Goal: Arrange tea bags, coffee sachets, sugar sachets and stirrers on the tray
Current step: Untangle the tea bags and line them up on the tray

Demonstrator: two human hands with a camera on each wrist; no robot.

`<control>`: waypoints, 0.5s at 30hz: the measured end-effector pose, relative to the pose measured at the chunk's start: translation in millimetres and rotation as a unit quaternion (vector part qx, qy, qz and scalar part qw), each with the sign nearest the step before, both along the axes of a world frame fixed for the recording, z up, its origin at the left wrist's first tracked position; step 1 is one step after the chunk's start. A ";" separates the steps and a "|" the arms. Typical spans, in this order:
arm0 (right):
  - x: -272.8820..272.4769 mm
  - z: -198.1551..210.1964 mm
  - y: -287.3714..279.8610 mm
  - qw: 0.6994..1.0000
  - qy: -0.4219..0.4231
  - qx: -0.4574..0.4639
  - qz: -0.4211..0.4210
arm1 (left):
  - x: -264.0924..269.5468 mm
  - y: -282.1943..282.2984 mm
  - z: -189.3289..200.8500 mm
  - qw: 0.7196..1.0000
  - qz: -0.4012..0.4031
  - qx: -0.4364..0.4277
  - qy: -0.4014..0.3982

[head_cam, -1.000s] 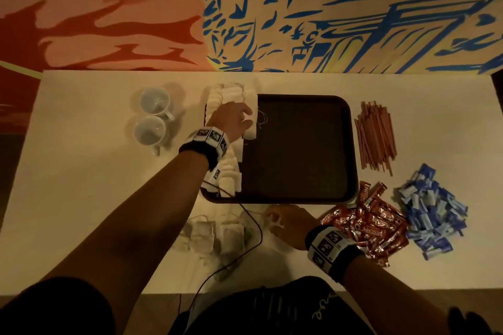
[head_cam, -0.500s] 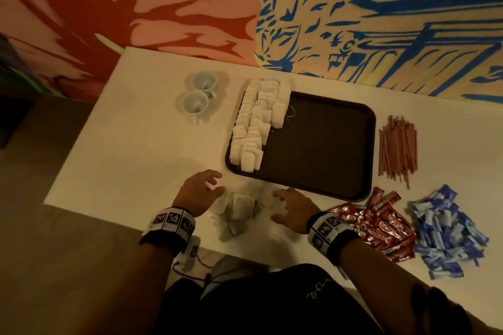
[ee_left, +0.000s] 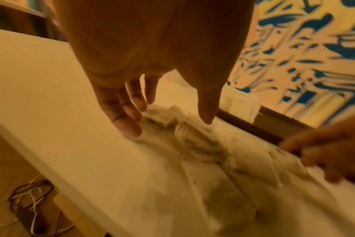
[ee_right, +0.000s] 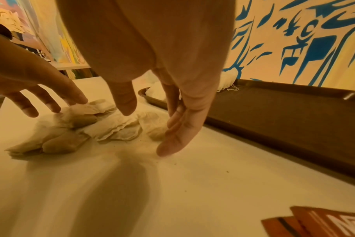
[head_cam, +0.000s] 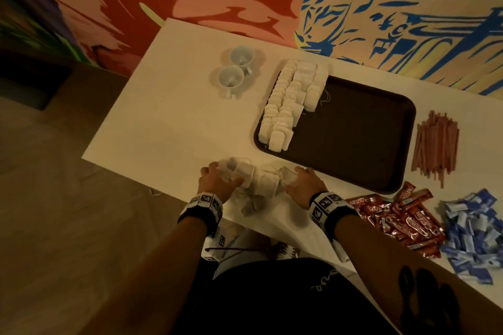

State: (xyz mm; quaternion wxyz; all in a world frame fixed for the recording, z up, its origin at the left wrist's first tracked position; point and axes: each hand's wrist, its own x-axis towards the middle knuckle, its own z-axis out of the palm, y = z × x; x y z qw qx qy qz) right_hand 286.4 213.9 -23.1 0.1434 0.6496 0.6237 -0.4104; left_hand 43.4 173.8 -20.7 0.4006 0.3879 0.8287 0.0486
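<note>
A loose pile of tea bags [head_cam: 258,185] [ee_left: 203,144] [ee_right: 103,125] lies on the white table near its front edge. My left hand [head_cam: 217,181] [ee_left: 162,115] reaches its straight fingers onto the pile's left side. My right hand [head_cam: 302,185] [ee_right: 150,121] stands with straight fingers against the pile's right side. Neither hand grips a bag. Behind them sits the dark brown tray [head_cam: 367,133] [ee_right: 284,112], with rows of white tea bags [head_cam: 291,103] laid along its left end. Red coffee sachets [head_cam: 400,220], blue sugar sachets [head_cam: 473,234] and brown stirrers [head_cam: 435,144] lie on the table at the right.
Two white cups [head_cam: 235,71] stand to the left of the tray. A painted wall runs behind the table [head_cam: 168,117]. Cables [ee_left: 34,200] hang below the table's front edge, close to my body.
My left hand came back from the tea bags on the tray to the loose pile. Both hands closed in on the pile from either side. The head view swung to the left.
</note>
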 end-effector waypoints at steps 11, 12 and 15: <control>-23.8 -8.8 16.5 0.998 -0.053 0.009 -0.025 | -11.3 11.9 -11.7 0.999 -0.037 0.011 -0.037; -25.1 -7.6 15.2 0.998 -0.055 0.003 -0.023 | -12.6 13.1 -12.5 0.998 -0.050 0.006 -0.039; -28.5 -8.2 11.3 0.999 -0.049 0.015 -0.016 | -16.8 16.7 -11.3 0.996 -0.076 0.014 -0.044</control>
